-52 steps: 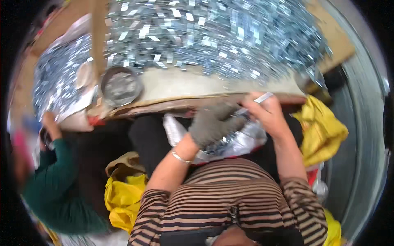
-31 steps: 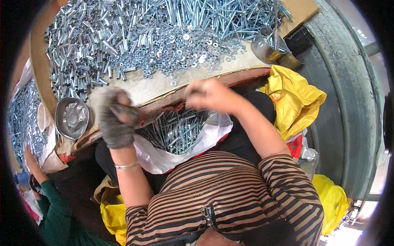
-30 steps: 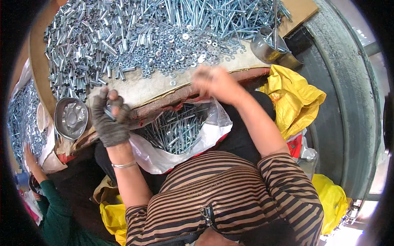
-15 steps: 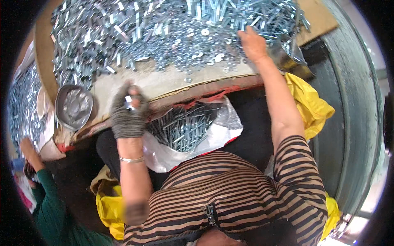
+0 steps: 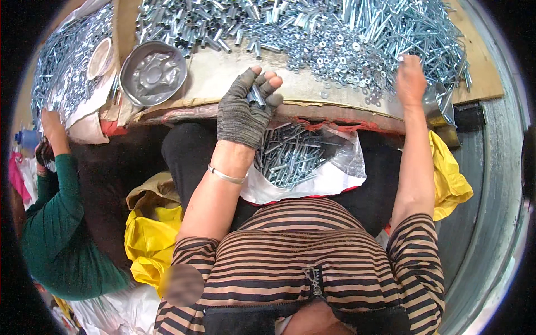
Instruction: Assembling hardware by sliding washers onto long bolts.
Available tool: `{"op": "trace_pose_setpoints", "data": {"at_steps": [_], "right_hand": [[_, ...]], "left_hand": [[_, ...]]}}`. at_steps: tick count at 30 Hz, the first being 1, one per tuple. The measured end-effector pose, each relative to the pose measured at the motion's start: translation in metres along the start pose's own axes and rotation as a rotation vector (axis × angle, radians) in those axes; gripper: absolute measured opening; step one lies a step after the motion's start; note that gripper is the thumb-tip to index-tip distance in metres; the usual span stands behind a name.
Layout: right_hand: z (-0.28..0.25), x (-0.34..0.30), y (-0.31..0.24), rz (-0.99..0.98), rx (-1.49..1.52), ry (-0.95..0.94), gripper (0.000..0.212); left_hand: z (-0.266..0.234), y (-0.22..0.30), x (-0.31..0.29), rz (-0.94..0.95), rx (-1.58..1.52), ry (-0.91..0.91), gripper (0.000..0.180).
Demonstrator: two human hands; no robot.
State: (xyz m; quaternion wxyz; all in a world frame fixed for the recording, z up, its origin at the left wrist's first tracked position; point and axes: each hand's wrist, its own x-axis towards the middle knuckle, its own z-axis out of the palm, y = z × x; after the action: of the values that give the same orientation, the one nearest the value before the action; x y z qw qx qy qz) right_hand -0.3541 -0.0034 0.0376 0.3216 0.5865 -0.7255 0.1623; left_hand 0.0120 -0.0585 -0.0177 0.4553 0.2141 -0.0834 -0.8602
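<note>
My left hand [image 5: 245, 109], in a grey fingerless glove, is palm up over the table's front edge. Its fingers curl around a few short metal sleeves [image 5: 257, 96]. At the right, my bare right hand [image 5: 411, 81] has its fingers drawn together where the flat washers [image 5: 340, 58] meet the long thin bolts [image 5: 385, 25]. What its fingertips hold, if anything, is too small to make out. A heap of short metal sleeves [image 5: 192, 25] lies at the far left of the tabletop. Below the edge, an open white bag [image 5: 329, 181] in my lap holds many long bolts [image 5: 293, 153].
A round metal bowl [image 5: 180, 72] stands left of my left hand. Beside my right wrist is a metal container [image 5: 441, 114] with bolts in it. Yellow cloth [image 5: 449, 178] hangs below. At the left, a co-worker's green sleeve [image 5: 58, 223] reaches toward another parts heap [image 5: 70, 61].
The view has shifted, so the table sits farther right and higher. My left hand, blurred before, now shows its sleeves plainly. My right hand remains by the washers and bolts, fingers pinched.
</note>
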Motion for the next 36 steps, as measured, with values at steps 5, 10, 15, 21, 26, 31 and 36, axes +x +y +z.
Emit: {"op": "trace_pose_setpoints", "data": {"at_steps": [5,10,15,21,26,31,36], "right_hand": [[-0.086,0.002,-0.101,0.491,1.245,0.253,0.011],[-0.118,-0.031,-0.175,0.578,1.817,-0.008,0.013],[-0.109,-0.045,-0.209,0.521,1.853,-0.155,0.013],[-0.102,-0.047,-0.222,0.312,1.599,0.027,0.015],[-0.094,-0.048,-0.206,0.378,1.567,-0.002,0.018],[-0.103,-0.063,-0.17,0.478,1.624,-0.758,0.023],[-0.101,-0.068,-0.198,0.379,1.644,-0.815,0.02]], "left_hand": [[0.001,0.008,-0.002,0.103,-0.16,0.021,0.027],[0.005,0.007,-0.001,0.088,-0.239,0.029,0.029],[0.005,0.005,-0.002,0.125,-0.181,0.03,0.024],[0.015,-0.003,-0.012,0.046,-0.072,0.037,0.02],[0.021,0.006,-0.025,0.014,0.569,-0.11,0.016],[0.01,0.02,-0.023,0.019,0.184,-0.238,0.016],[0.016,-0.02,-0.03,-0.052,0.763,-0.187,0.018]]}}
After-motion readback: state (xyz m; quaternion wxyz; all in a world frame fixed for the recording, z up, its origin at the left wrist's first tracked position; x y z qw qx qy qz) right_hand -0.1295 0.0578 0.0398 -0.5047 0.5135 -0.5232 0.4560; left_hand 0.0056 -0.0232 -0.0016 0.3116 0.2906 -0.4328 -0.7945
